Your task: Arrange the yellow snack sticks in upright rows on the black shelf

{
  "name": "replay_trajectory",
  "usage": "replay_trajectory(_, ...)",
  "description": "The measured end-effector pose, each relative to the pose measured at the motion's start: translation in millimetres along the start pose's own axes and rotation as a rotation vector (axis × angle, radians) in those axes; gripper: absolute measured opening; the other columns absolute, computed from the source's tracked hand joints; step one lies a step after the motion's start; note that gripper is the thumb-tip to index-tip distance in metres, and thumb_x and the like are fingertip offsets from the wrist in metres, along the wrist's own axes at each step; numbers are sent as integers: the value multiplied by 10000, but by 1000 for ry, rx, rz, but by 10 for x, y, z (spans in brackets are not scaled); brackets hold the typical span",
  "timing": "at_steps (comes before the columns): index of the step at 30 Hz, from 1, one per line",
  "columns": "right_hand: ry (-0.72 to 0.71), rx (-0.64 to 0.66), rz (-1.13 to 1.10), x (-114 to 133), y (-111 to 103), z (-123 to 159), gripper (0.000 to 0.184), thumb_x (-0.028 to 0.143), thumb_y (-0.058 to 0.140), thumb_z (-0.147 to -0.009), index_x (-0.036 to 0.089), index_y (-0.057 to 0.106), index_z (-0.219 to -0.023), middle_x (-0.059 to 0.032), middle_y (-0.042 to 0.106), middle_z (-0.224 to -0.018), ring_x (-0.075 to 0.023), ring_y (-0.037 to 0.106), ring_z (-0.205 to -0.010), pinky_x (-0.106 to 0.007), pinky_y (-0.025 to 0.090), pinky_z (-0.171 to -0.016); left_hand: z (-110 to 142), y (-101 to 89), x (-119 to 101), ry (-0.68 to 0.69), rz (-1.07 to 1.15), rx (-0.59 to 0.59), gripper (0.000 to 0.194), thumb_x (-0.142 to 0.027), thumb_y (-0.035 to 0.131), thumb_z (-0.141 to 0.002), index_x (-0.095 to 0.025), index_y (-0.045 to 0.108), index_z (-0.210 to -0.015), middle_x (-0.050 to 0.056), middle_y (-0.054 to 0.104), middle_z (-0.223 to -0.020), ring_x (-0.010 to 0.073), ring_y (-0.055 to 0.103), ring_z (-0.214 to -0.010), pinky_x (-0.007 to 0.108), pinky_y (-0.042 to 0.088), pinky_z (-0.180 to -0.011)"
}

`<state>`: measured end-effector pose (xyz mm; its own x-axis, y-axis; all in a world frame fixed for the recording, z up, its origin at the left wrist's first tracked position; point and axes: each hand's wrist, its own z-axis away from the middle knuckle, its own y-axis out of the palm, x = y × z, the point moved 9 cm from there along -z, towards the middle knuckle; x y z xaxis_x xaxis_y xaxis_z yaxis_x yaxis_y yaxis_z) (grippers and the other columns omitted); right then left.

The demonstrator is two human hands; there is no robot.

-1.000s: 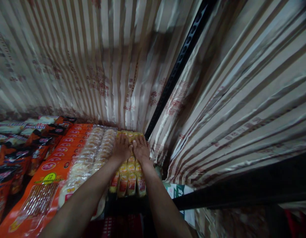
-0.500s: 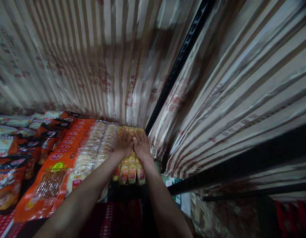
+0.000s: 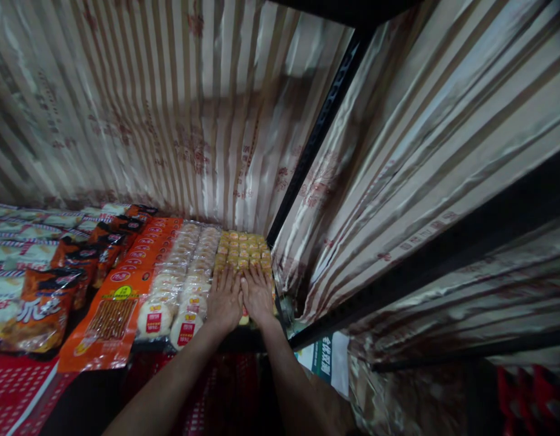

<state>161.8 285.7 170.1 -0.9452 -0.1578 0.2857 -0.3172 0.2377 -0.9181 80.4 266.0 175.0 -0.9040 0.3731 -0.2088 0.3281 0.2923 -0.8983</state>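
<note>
Both palms lie flat, side by side, on the front part of a block of small yellow-wrapped snack packs at the shelf's right end. My left hand has its fingers stretched forward over the left columns. My right hand rests the same way over the right columns, thumbs close together. Neither hand grips anything. Just left of my hands stand two rows of round white cakes in clear wrap. Beyond them is a row of orange packets with brown sticks. The front yellow packs are mostly hidden under my hands.
Orange and black snack bags and white bags fill the left of the shelf. A black metal post rises at the back right corner. Striped cloth hangs behind. A red basket sits at lower left.
My hands have drawn back from the rear of the yellow packs to their front, uncovering the rear rows. The camera view has shifted slightly.
</note>
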Motion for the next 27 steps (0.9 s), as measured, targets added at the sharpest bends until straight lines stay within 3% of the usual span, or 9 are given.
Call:
replay_trajectory(6, -17, -154, -65, 17, -110, 89, 455, 297, 250, -931, 97, 498, -1256, -128, 421, -1373, -211, 265, -1328, -431, 218, -1071, 52, -109, -31, 6, 69, -79, 453, -271, 377, -853, -107, 456, -1269, 147, 407, -1383, 272, 281, -1326, 509, 228, -1087)
replay_trajectory(10, -59, -270, -178, 150, -214, 367, 438, 283, 263, -924, 101, 507, -1238, -136, 456, -1343, -205, 318, -1301, -443, 283, -1052, 295, -149, -111, 41, 154, -148, 415, -198, 310, -882, -97, 454, -1259, 141, 452, -1350, 237, 280, -1330, 482, 308, -1064)
replay_trajectory(15, -175, -268, -315, 441, -214, 937, 386, 198, 298, -900, 92, 537, -1183, -148, 525, -1265, -205, 397, -1246, -444, 346, -1019, 887, -231, -224, 189, 318, -214, 392, -154, 306, -864, -44, 484, -1196, 185, 540, -1236, 225, 353, -1289, 429, 403, -1014)
replay_trajectory(20, -220, -236, -448, 661, -31, 1636, 327, 158, 335, -880, 165, 567, -1109, -93, 611, -1137, -186, 500, -1139, -399, 423, -938, 1663, -251, -195, 253, 459, -221, 357, -166, 369, -844, -117, 483, -1179, 136, 604, -1114, 193, 513, -1123, 365, 483, -917)
replay_trajectory(23, -171, -127, -478, 720, 329, 1971, 294, 177, 365, -871, 184, 595, -1054, -86, 626, -1098, -185, 540, -1074, -390, 420, -935, 2077, 28, -90, 171, 482, -116, 367, -156, 391, -808, -134, 521, -1150, 144, 627, -1077, 225, 549, -1076, 372, 486, -893)
replay_trajectory(25, -43, -39, -494, 661, 656, 2107, 315, 180, 334, -877, 178, 620, -1008, -96, 647, -1028, -187, 570, -1009, -378, 433, -909, 2285, 342, -4, 89, 526, 47, 378, -152, 410, -767, -134, 556, -1115, 160, 642, -1061, 249, 583, -1022, 392, 488, -870)
replay_trajectory(27, 100, 46, -485, 568, 987, 2185, 311, 197, 344, -868, 170, 648, -930, -112, 654, -985, -208, 588, -962, -376, 444, -876, 2452, 715, 163, -99, 567, 267, 400, -167, 458, -714, -125, 579, -1093, 183, 640, -1076, 285, 586, -1023, 428, 473, -875)
